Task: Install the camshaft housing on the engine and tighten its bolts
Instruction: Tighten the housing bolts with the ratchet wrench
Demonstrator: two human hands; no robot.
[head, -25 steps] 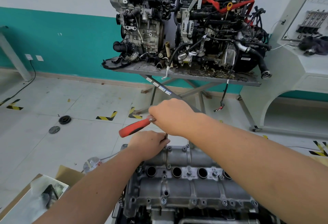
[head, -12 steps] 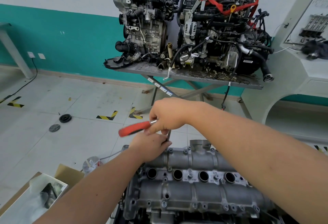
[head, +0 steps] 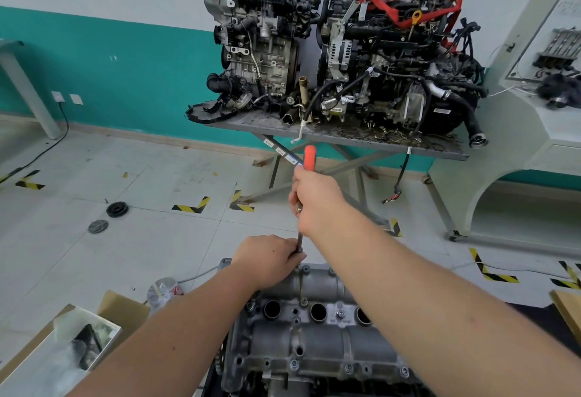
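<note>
The grey camshaft housing (head: 314,343) sits on the engine at the bottom centre, with bolts (head: 294,364) along its edges and round plug holes in a row. My right hand (head: 317,205) grips a ratchet wrench by its red handle (head: 309,158), which points away from me toward the far table. The wrench's steel shaft (head: 299,243) runs down to the housing's far left corner. There my left hand (head: 267,260) grips the wrench head and hides the bolt under it.
Two engines (head: 339,51) stand on a grey metal table (head: 393,145) by the teal wall. An open cardboard box (head: 78,340) lies at bottom left, a plastic bag (head: 163,291) beside it. Two round discs (head: 108,217) lie on the tiled floor. A white cabinet (head: 534,129) stands at right.
My right hand has swung the red handle from pointing left round to pointing away from me. My left hand stays on the wrench head at the same corner.
</note>
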